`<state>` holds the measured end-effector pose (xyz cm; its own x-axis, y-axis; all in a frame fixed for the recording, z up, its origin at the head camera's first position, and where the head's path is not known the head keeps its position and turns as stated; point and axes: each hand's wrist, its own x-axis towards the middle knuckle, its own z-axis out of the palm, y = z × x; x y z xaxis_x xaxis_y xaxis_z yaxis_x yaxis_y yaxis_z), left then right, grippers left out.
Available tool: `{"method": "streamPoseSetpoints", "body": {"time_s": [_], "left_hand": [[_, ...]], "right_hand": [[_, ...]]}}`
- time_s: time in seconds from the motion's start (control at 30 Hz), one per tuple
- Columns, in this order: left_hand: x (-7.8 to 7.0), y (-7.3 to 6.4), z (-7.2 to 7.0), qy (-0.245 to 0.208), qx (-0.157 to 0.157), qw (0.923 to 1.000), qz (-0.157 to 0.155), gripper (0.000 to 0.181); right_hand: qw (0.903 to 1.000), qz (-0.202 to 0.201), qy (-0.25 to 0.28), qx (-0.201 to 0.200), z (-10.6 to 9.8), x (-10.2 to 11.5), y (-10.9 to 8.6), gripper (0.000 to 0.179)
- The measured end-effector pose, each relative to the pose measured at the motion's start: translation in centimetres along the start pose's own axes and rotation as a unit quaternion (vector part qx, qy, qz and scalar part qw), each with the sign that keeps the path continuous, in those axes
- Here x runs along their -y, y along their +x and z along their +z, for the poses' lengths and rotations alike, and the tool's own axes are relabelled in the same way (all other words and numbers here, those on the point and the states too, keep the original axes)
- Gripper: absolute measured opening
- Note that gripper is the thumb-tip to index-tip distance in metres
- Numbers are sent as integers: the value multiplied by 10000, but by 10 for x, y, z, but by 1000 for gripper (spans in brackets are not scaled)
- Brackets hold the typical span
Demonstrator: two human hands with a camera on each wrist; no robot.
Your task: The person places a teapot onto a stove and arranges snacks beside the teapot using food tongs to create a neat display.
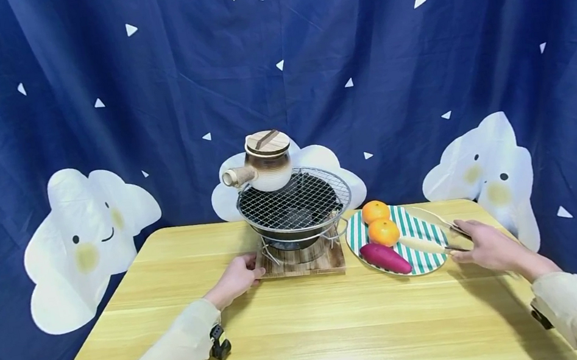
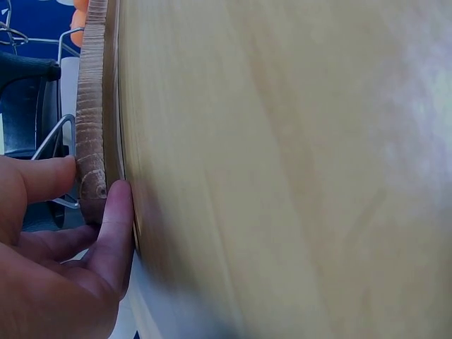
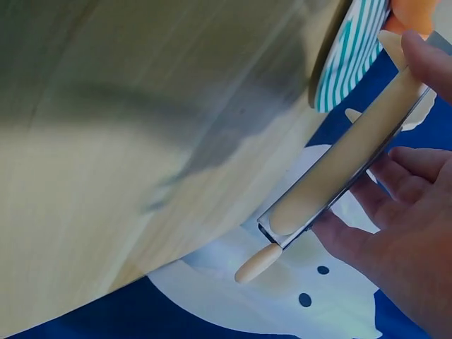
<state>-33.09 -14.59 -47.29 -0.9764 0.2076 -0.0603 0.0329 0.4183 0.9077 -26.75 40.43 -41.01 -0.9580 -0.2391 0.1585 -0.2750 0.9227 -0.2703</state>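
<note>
Nearest, on the pale wood-grain table [image 1: 287, 328], the left hand [image 1: 233, 281] pinches the left corner of a square brown wooden board [image 1: 325, 263], thumb above and fingers below. The right hand [image 1: 492, 247] grips metal tongs with pale wooden ends [image 1: 422, 245], thumb on one side and fingers on the other; the tongs' arms stand apart over a round green-and-white striped plate [image 1: 422, 266] (whether their ends touch it, I cannot tell). On that plate lie a purple sweet potato [image 1: 385, 258] and, behind it, two oranges [image 1: 383, 232]. A black round grill with silver wire mesh [image 1: 298, 209] stands on the board, bearing a brown-and-cream lidded pot [image 1: 272, 173]. Beyond hangs a navy curtain [image 1: 172, 98].
</note>
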Motion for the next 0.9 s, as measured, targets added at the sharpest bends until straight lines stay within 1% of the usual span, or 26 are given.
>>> {"method": "streamPoseSetpoints", "body": {"time_s": [0.27,0.43,0.53,0.73,0.9], "left_hand": [[0,-1,0,-30,31,10000,-21,46],[-1,-1,0,-2,25,10000,-5,46],[-1,-1,0,23,23,10000,-6,46],[0,-2,0,57,18,10000,-24,48],[0,-2,0,85,-5,10000,-22,47]], "right_hand": [[9999,-74,-29,-72,-4,10,4,89],[9999,-30,-60,-151,-5,16,7,87],[9998,13,-72,-180,-6,21,8,83],[9992,73,-311,-243,-11,31,9,79],[9983,108,-547,-183,-14,35,12,77]]}}
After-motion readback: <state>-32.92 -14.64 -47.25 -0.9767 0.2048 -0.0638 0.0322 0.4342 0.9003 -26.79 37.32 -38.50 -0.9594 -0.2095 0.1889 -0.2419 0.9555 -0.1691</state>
